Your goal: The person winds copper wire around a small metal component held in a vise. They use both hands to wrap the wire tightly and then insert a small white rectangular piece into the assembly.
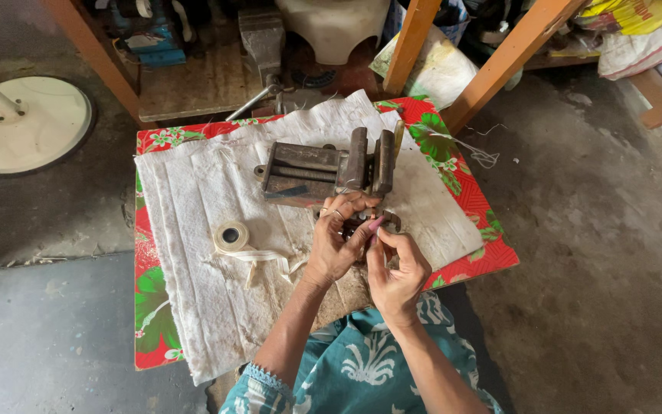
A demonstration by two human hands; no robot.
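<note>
We are working just below a metal bench vise (331, 169) lying on a white cloth (201, 230). Our left hand (336, 241) and right hand (396, 264) are pinching a small dark part (362, 227) between them, fingers closed on it, touching the vise's near side. A tape roll (231, 236) is lying to the left.

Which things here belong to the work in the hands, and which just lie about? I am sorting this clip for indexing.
In use:
left hand and right hand, pinching a small dark part
metal vise just beyond the hands
white cloth beneath

Lying about:
roll of white tape, loose end trailing
white round base on the floor
second vise on the wooden board behind
</note>
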